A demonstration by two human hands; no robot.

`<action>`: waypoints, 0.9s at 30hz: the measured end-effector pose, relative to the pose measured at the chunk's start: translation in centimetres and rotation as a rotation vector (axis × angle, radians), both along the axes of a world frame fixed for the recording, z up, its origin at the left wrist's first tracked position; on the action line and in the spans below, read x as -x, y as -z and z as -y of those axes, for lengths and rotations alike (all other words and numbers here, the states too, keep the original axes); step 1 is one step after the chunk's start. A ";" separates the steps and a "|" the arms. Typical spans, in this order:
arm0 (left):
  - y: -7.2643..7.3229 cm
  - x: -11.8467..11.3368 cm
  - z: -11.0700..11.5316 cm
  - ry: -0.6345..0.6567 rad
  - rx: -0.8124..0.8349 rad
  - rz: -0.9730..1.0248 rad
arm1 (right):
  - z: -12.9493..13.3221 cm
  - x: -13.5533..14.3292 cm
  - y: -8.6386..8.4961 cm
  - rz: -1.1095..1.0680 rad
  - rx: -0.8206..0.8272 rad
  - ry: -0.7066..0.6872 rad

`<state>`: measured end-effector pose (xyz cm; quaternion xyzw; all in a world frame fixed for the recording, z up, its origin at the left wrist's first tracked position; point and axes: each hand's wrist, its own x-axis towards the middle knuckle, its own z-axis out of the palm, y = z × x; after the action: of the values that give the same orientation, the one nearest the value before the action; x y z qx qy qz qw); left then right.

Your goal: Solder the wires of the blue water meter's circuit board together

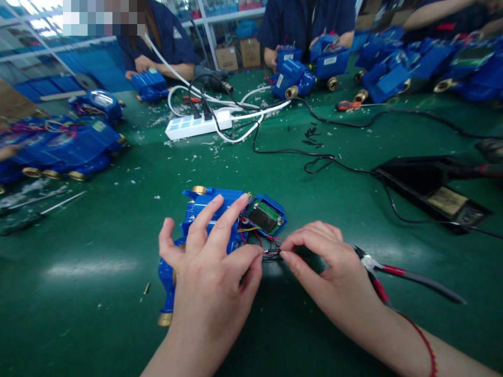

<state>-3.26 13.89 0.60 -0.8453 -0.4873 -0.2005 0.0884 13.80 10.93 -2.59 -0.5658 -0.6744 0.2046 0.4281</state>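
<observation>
A blue water meter with brass threaded ends lies on the green table, partly hidden behind my left hand. Its cover, holding a circuit board, is flipped out to the right, joined by thin coloured wires. My left thumb and index finger pinch the thin wires from the left, while the other fingers spread over the meter. From the right, the thumb and index finger of my right hand pinch the same wires. Red-and-grey cutting pliers lie open beside my right hand.
A black soldering-iron stand is at the right, its cord running across the table. A white power strip lies farther back. More blue meters stand left and along the far side, where co-workers handle some. An orange screwdriver lies near them.
</observation>
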 end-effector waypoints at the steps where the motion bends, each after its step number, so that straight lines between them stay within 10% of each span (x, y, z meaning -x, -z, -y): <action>1: 0.0 0.0 0.0 0.011 -0.009 -0.007 | 0.0 0.0 0.0 0.001 0.000 0.000; 27: 0.0 0.0 0.0 0.011 0.011 0.010 | -0.2 -0.1 0.4 -0.014 0.017 -0.043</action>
<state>-3.26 13.87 0.57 -0.8473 -0.4843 -0.2027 0.0802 13.87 11.16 -3.03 -0.5534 -0.6815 0.2233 0.4236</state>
